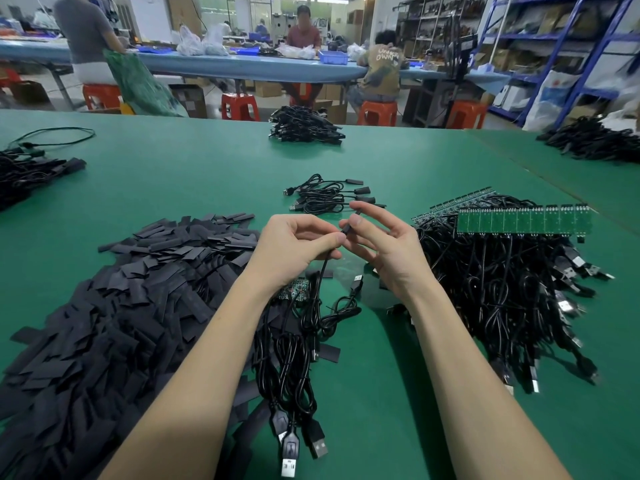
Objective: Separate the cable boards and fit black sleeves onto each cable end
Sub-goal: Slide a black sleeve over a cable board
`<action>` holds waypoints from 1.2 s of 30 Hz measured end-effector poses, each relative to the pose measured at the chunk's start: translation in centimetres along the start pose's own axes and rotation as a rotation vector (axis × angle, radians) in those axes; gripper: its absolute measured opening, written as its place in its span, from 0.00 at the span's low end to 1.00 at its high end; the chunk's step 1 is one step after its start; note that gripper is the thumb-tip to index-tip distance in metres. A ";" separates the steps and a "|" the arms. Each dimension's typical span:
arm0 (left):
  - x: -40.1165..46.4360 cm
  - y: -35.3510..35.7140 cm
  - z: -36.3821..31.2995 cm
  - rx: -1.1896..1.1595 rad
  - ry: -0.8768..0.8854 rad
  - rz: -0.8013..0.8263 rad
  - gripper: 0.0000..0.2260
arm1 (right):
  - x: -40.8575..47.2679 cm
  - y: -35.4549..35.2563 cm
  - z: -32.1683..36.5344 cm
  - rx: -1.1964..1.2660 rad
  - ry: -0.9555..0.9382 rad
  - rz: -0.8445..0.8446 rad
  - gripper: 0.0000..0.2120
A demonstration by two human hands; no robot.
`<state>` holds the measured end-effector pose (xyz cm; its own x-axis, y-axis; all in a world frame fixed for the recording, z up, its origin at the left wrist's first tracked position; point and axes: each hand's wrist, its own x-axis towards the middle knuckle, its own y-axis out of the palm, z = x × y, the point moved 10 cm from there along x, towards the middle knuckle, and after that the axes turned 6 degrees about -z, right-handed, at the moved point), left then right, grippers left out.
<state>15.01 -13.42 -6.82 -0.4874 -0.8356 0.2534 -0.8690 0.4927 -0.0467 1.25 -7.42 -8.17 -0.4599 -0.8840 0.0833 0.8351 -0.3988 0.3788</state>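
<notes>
My left hand [294,247] pinches a thin black cable [323,271] near its end, above the green table. My right hand [384,247] meets it there, its thumb and forefinger pinching a small black sleeve [347,230] on that cable end while the other fingers spread out. The cable hangs down to a USB plug [356,282]. A big heap of flat black sleeves [138,299] lies to the left. To the right lies a row of joined green cable boards [519,220] on a pile of black cables [502,289]. A small green board strip [294,289] sits under my left wrist.
A few sleeved cables [329,195] lie just beyond my hands. More USB cables [294,375] run between my forearms. Black cable heaps sit at the far middle [304,126], far right [595,140] and left edge [27,171]. Several people work at a blue bench [242,67] behind.
</notes>
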 end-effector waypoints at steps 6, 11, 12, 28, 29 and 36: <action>0.0 0.1 -0.1 0.039 0.012 -0.020 0.02 | 0.0 -0.3 -0.2 0.007 0.000 -0.016 0.12; 0.1 0.0 0.3 0.081 0.011 -0.024 0.02 | -0.2 -0.4 -0.2 -0.023 -0.011 -0.032 0.12; 0.1 0.0 0.4 0.085 0.009 -0.023 0.02 | -0.2 -0.4 -0.2 -0.032 -0.011 -0.035 0.12; -1.6 2.0 2.2 0.008 -0.314 0.205 0.15 | 0.0 -1.2 3.5 0.159 -0.062 -0.199 0.15; -1.5 1.8 2.1 -0.012 -0.304 0.175 0.16 | 0.0 -1.5 3.6 0.155 -0.066 -0.217 0.15; 0.0 -0.2 0.6 -0.064 -0.148 -0.023 0.12 | 0.1 -3.8 3.1 0.245 -0.042 -0.361 0.13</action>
<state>15.15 -13.67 -7.38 -0.4785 -0.8713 0.1087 -0.8753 0.4832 0.0202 -2.94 -5.16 -6.72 -0.7253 -0.6860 -0.0588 0.5250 -0.6063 0.5973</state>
